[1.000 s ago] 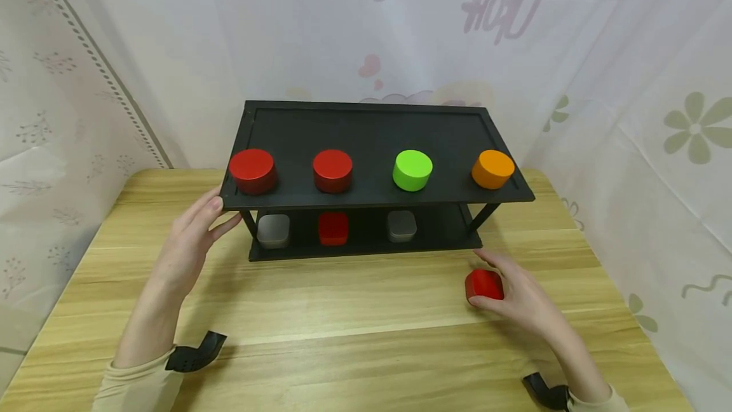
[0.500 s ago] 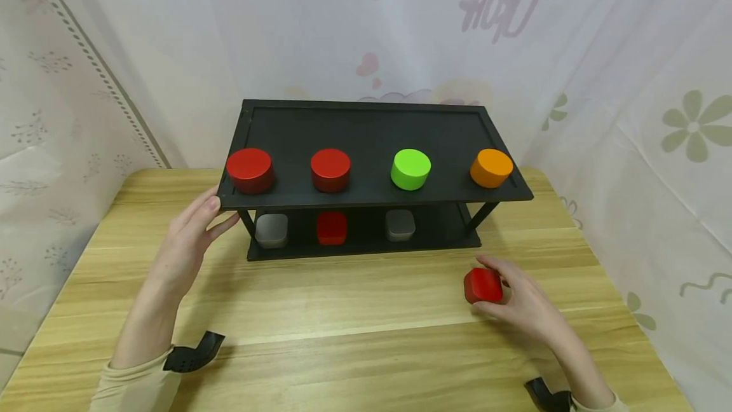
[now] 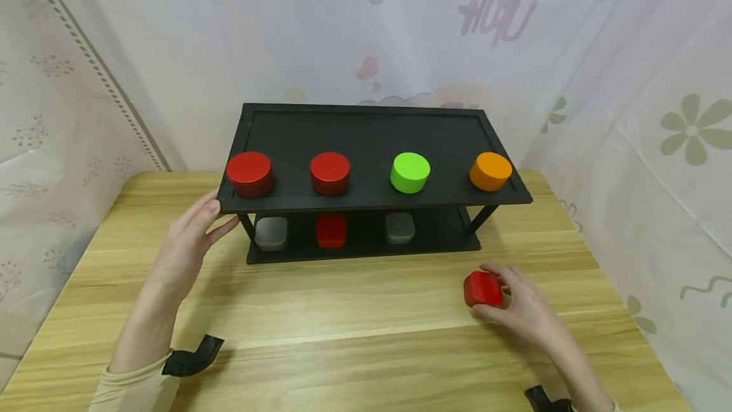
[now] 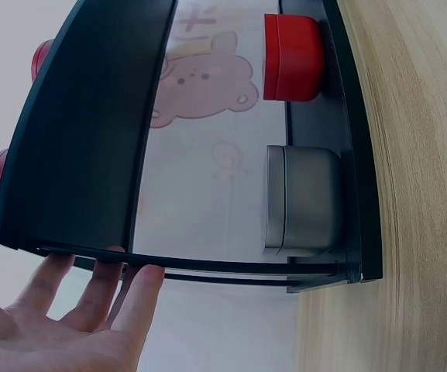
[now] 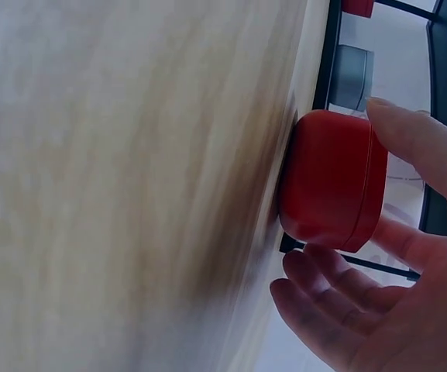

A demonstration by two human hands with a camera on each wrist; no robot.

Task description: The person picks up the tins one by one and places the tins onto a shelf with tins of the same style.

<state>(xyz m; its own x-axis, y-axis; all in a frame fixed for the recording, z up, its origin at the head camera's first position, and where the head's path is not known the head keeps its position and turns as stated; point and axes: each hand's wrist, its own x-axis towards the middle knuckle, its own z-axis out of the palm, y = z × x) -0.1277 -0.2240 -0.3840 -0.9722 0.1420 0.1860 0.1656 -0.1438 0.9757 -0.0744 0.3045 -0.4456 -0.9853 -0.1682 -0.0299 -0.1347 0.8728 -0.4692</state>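
Observation:
A red rounded-square tin (image 3: 482,288) with a lid stands on the table in front of the rack's right end. My right hand (image 3: 526,307) holds it, thumb on the near side and index finger around the far side; the other fingers curl beside it in the right wrist view. At the left end of the black two-tier rack (image 3: 366,135), my left hand (image 3: 185,243) grips the corner of the upper shelf, thumb at the top edge and fingers (image 4: 139,306) against the side bar. On the lower shelf sit a silver tin (image 4: 312,201), another red tin (image 4: 297,58) and a second silver tin (image 3: 400,227).
Along the upper shelf's front stand a large red round tin (image 3: 250,173), a smaller red one (image 3: 330,173), a green one (image 3: 410,172) and an orange one (image 3: 490,171). Patterned white cloth (image 3: 171,30) hangs behind and beside the wooden table (image 3: 320,336).
My right index finger has drawn in closer to the red tin, which stays in about the same spot. The left hand keeps its place on the rack.

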